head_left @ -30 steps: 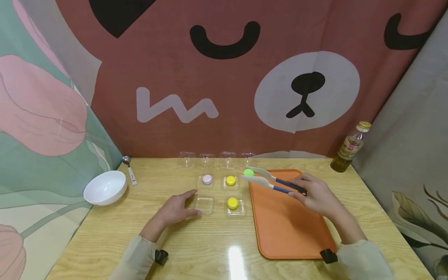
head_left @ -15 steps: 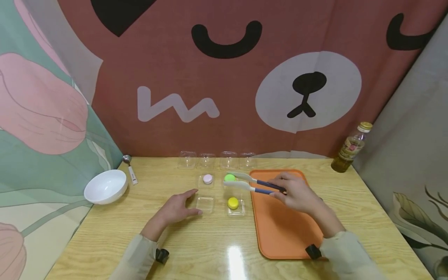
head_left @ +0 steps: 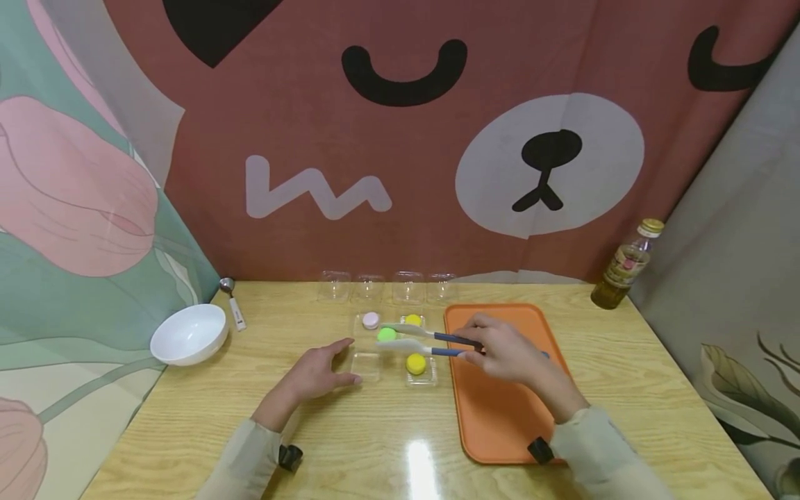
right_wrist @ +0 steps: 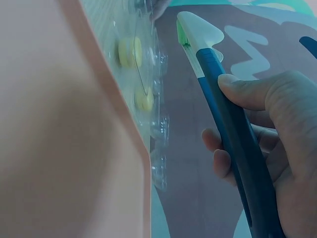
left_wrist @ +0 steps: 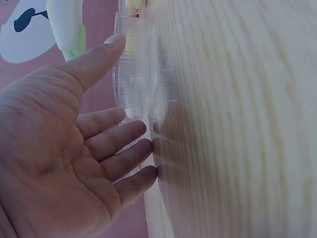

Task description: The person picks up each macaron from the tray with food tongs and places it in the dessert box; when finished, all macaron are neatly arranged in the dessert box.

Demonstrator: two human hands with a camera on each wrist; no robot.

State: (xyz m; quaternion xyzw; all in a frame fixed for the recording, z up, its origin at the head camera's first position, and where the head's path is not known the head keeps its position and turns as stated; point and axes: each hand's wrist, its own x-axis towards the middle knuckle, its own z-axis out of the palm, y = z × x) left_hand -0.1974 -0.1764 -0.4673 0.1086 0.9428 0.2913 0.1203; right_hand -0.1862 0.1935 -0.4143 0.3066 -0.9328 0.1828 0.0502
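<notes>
My right hand (head_left: 503, 351) holds a pair of tongs (head_left: 447, 352) with blue handles and pale tips. Between the tips is a green macaron (head_left: 387, 335), raised above the table in the right wrist view. My left hand (head_left: 315, 373) rests on the table with thumb and fingers spread beside a clear plastic box (head_left: 365, 368) with nothing in it. In the left wrist view the thumb and fingertips are close to clear plastic; I cannot tell whether they touch it. Around the tongs, a lilac macaron (head_left: 371, 320) and two yellow macarons (head_left: 415, 363) sit in clear boxes.
An orange tray (head_left: 500, 430) lies under the right hand. Raised clear lids (head_left: 409, 286) line the back of the boxes. To the left stand a white bowl (head_left: 189, 335) and a spoon (head_left: 235, 309). A bottle (head_left: 625, 267) of brownish liquid is at the back right corner.
My right hand has moved left with the tongs and the green macaron, from over the tray's edge, past the back yellow macaron, toward the clear box without a macaron. The left hand has stayed in place.
</notes>
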